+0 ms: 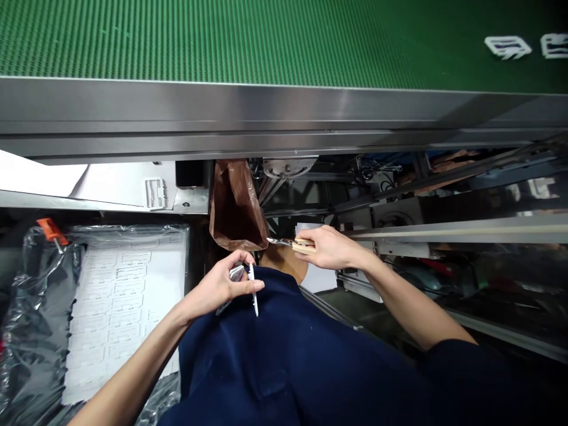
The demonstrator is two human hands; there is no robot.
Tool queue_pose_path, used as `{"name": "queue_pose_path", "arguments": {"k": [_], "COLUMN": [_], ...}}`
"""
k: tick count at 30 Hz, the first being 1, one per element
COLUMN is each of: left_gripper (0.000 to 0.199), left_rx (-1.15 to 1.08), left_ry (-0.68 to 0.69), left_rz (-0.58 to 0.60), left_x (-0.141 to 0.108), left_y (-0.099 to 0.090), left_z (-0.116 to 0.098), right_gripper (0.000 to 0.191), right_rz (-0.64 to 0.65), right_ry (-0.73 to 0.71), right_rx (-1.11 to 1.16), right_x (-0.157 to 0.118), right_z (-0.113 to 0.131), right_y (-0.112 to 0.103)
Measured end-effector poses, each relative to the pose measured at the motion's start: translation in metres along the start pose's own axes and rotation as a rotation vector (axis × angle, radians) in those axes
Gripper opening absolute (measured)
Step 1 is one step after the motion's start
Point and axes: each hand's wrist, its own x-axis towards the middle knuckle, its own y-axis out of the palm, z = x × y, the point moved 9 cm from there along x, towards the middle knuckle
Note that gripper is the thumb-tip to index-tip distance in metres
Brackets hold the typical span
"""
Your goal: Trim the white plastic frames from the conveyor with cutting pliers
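My left hand is closed around white plastic parts. One flat white plastic part stands edge-on between thumb and fingers, and at least one more sits behind it, partly hidden by the palm. A short way to the right, my right hand grips pliers with pale yellow handles. Their metal jaws point left toward a brown plastic bag, whose mouth gapes just above both hands. The jaws are apart from the white parts.
Across the top runs a green ribbed conveyor belt with a metal side rail; white plastic parts lie at its right. Another white part rests on a ledge at left. Below it are sheeted parts in clear plastic and an orange-handled tool.
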Motion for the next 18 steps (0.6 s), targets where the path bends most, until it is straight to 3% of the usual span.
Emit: {"name": "queue_pose_path", "arguments": {"k": [3,7,13,18], "left_gripper": [0.034,0.037,0.042,0.044], "left_rx": [-0.083,-0.419,-0.710,-0.776], "left_ry": [-0.012,-0.076,-0.001,-0.008], "left_rz": [-0.091,-0.124,-0.115,-0.104], "left_x": [0.003,0.005,0.000,-0.003], "left_y": [-0.008,-0.014,-0.013,-0.007], "left_z": [0.014,0.031,0.025,0.026], "right_gripper": [0.019,0.016,0.024,0.022], "right_rz": [-0.048,-0.160,-0.192,-0.169], "right_ry": [0.038,-0.030,-0.171,-0.186], "right_rx": [0.078,0.124,0.142,0.093], "right_x": [-0.001,-0.003,-0.005,-0.003], "right_z": [-0.005,0.004,0.028,0.035], "right_y": [0.010,0.014,0.015,0.013]}}
